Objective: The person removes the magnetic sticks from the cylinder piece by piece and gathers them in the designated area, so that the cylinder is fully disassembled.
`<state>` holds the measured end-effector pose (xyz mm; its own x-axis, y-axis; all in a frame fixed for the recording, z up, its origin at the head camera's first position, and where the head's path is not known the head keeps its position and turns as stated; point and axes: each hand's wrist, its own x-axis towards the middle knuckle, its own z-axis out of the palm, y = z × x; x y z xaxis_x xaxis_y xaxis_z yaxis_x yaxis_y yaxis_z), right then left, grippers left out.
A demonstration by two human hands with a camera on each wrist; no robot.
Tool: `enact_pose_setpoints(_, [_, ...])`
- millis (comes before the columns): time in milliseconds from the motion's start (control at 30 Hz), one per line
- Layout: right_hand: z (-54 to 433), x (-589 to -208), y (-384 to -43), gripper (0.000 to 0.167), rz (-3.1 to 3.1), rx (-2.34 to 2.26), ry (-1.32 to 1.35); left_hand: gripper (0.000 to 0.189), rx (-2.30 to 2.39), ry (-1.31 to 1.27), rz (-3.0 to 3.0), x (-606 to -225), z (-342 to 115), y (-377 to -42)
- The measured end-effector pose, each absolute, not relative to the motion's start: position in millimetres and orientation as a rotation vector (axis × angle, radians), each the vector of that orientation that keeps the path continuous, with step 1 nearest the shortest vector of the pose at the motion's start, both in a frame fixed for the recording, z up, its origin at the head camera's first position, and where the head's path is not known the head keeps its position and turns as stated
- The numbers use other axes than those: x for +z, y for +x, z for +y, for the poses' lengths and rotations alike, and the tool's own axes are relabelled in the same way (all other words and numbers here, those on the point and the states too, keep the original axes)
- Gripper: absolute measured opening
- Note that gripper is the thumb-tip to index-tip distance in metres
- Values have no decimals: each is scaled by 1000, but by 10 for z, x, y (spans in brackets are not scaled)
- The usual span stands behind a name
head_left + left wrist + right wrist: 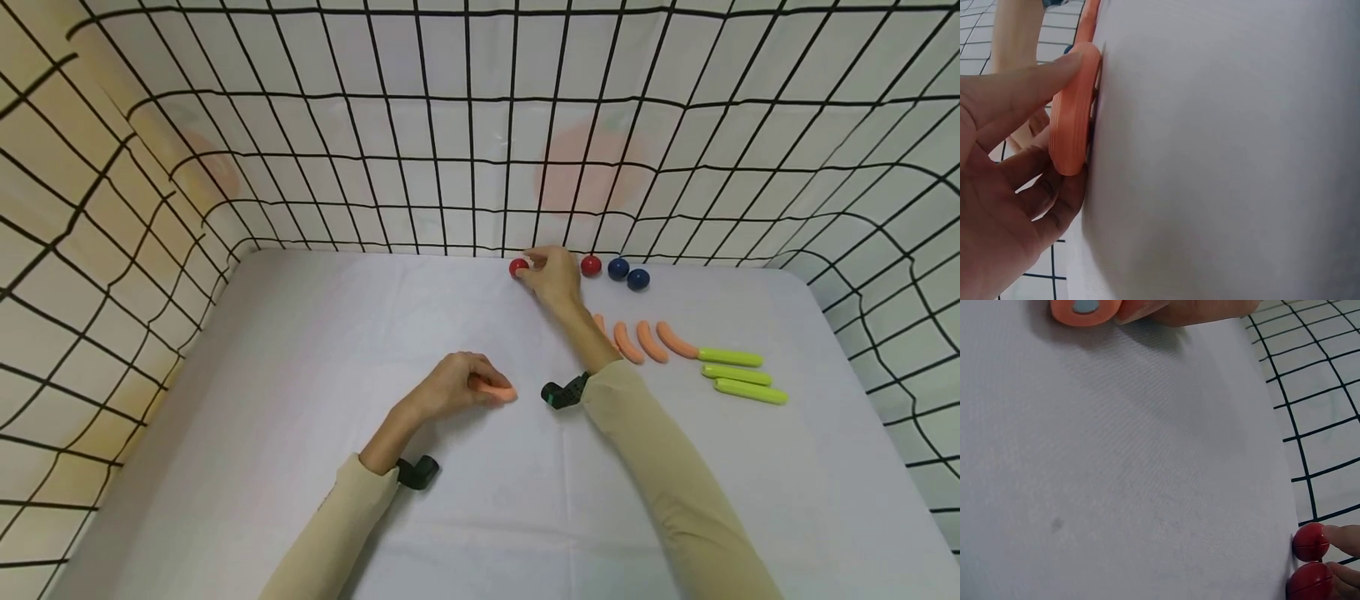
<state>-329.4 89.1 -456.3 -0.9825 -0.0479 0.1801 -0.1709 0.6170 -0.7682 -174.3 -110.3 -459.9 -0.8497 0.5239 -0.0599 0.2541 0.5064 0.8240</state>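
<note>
My left hand [455,385] pinches an orange curved rod [497,390] between thumb and fingers, at the middle of the white table. In the left wrist view, the ribbed rod [1074,115] lies beneath the thumb, close to the cloth. Farther back, my right hand [553,279] has thumb and forefinger around a red ball [519,267] near the table's far edge. The right wrist view shows two red balls side by side, an upper one [1311,542] and a lower one [1310,583], with fingertips touching both. Most of the right hand is outside that view.
A red ball [591,266] and two dark blue balls [618,268] stand right of the right hand. Several orange curved rods [651,342] and three green straight rods [731,357] lie on the right. Black wire mesh [450,158] fences the table's back and sides.
</note>
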Motion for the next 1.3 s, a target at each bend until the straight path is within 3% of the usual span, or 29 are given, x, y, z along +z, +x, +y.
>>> enact_pose_setpoints(400, [1347, -4329, -2817, 34, -2635, 1464, 230, 13, 1177, 799, 2577, -4584, -983, -1805])
enact_pose_setpoints(700, [1840, -4422, -2186, 30, -2707, 1387, 252, 37, 1069, 611, 2706, -4507, -1045, -1797])
enact_pose_setpoints(933, [2102, -4497, -1814, 24, -2712, 1355, 316, 17, 1156, 622, 2653, -4547, -1200, -1869])
enact_pose_setpoints(1300, [2095, -4579, -1618, 23, -2787, 1377, 341, 12, 1228, 709, 2576, -4611, -1100, -1914])
